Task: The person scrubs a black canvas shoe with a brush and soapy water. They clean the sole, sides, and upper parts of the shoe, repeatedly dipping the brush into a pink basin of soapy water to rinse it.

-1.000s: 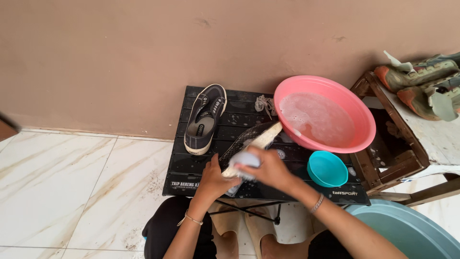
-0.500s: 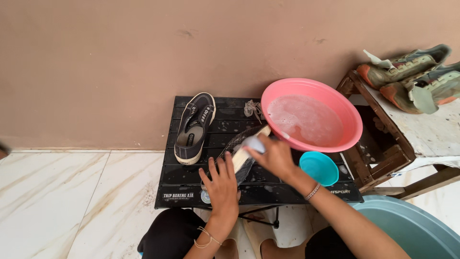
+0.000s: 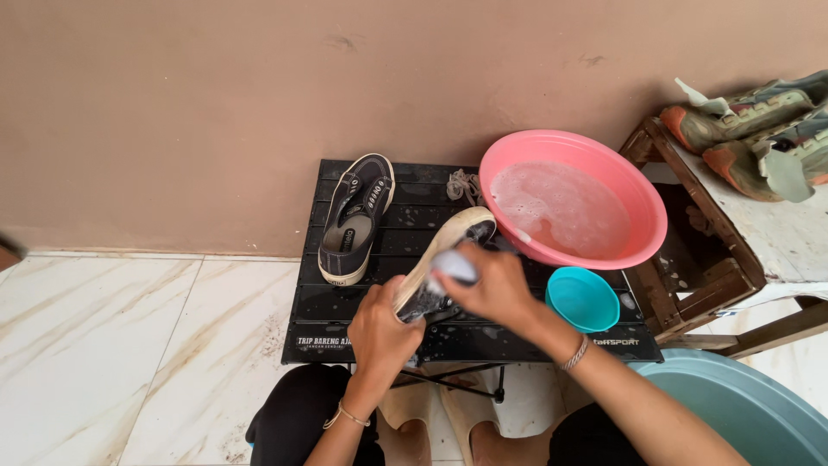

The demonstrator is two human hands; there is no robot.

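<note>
Scrubbing a soapy dark shoe (image 3: pixel 444 259) over the black table (image 3: pixel 345 319), I am gripping its heel with my left hand (image 3: pixel 379 332), my right hand (image 3: pixel 492 285) closed on a brush (image 3: pixel 453 266); the second shoe (image 3: pixel 355 217) is lying dry, seemingly unwashed.

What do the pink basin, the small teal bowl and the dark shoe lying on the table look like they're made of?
The pink basin looks like moulded plastic: smooth, evenly coloured, with a glossy rolled rim. The small teal bowl looks the same, thin-walled with a slight sheen. The dark shoe seems to be matte woven canvas with a pale rubber-like sole edge, though the weave is too small to confirm.
</note>
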